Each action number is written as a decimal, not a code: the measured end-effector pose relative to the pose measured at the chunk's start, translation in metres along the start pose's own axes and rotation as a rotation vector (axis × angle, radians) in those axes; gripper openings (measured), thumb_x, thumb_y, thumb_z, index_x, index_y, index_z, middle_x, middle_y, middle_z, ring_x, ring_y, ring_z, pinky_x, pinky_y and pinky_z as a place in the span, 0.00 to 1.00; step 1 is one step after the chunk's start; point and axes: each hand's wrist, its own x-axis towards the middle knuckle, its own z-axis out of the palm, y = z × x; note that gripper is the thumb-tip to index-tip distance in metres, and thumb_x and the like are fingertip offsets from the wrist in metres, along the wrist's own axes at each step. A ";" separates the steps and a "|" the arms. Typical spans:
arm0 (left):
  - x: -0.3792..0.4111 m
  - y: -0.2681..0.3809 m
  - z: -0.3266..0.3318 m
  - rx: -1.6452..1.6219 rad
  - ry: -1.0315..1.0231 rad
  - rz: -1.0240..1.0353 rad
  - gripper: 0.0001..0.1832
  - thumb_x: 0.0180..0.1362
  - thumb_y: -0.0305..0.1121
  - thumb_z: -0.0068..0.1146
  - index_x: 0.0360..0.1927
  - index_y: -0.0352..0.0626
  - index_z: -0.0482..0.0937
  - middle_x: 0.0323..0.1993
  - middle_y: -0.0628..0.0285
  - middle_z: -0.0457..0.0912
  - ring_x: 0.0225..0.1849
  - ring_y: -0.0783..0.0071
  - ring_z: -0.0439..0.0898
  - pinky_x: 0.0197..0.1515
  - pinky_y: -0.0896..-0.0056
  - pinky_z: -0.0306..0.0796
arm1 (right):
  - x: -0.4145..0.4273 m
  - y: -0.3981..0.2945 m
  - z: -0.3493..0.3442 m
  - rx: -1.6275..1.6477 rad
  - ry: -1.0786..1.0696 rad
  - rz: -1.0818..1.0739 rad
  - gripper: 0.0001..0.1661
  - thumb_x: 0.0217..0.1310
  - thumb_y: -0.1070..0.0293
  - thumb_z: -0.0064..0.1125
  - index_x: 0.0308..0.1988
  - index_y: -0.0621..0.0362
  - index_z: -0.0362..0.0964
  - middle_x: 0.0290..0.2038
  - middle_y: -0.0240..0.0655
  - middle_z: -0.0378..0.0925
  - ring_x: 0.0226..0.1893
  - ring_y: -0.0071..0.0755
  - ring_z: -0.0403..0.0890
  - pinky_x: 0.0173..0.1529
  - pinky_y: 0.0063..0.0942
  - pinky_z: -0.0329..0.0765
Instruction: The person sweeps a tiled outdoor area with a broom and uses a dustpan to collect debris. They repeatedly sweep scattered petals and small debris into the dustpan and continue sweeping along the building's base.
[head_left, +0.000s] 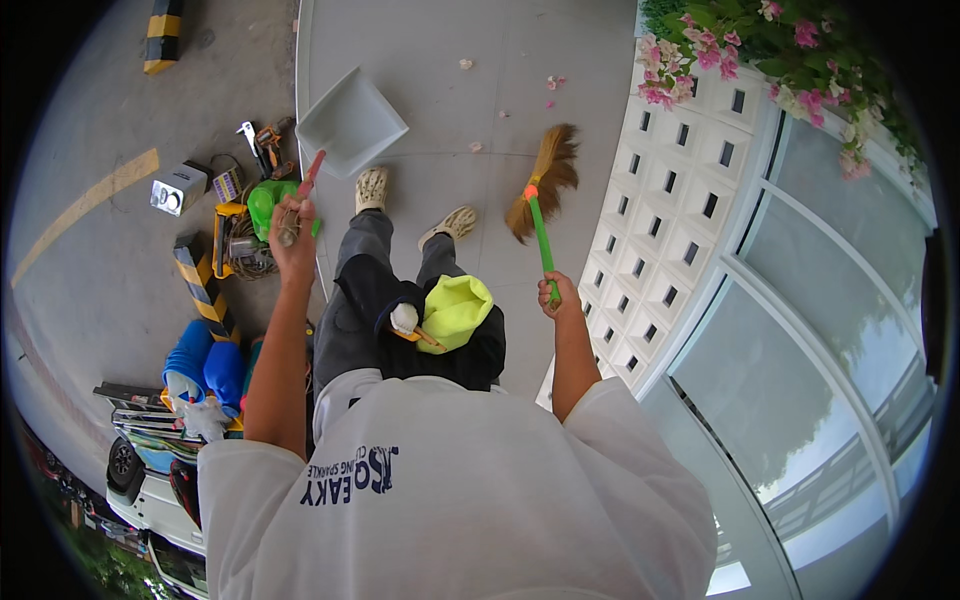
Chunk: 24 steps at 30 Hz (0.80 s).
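My left hand grips the reddish handle of a pale grey dustpan, which is in front of my left foot near the edge of the paving. In my right hand is the green handle of a soft-fibre broom. Its brown bristles fan out to the right of my feet. Several fallen bougainvillea petals are scattered on the grey tiled floor ahead. At my waist hangs a black pouch holding a yellow-green cloth and a white-ended brush.
On the left stand a green container, a metal can, a coiled cord, blue buckets and a striped wheel stop. Along the right run a white breeze-block wall and glass panels, with a flowering bougainvillea above.
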 end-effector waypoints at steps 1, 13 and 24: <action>0.004 -0.002 -0.001 -0.003 -0.007 0.018 0.09 0.53 0.34 0.51 0.27 0.40 0.67 0.25 0.71 0.66 0.30 0.82 0.64 0.41 0.81 0.59 | -0.018 0.005 0.006 -0.052 -0.007 -0.050 0.06 0.45 0.71 0.47 0.27 0.55 0.59 0.14 0.28 0.62 0.07 0.17 0.58 0.09 0.14 0.58; 0.020 0.010 0.038 0.051 -0.171 0.070 0.07 0.52 0.31 0.51 0.26 0.42 0.66 0.25 0.71 0.68 0.30 0.86 0.65 0.35 0.85 0.60 | -0.153 0.118 -0.068 -0.284 0.314 -0.253 0.07 0.46 0.68 0.50 0.28 0.56 0.63 0.14 0.29 0.61 0.07 0.21 0.59 0.10 0.20 0.56; 0.029 -0.015 0.095 0.211 -0.222 0.131 0.13 0.50 0.40 0.54 0.27 0.40 0.69 0.22 0.69 0.70 0.26 0.81 0.66 0.32 0.80 0.62 | -0.128 0.205 -0.129 -0.312 0.507 -0.236 0.06 0.35 0.78 0.51 0.22 0.64 0.63 0.15 0.36 0.65 0.10 0.27 0.66 0.12 0.25 0.60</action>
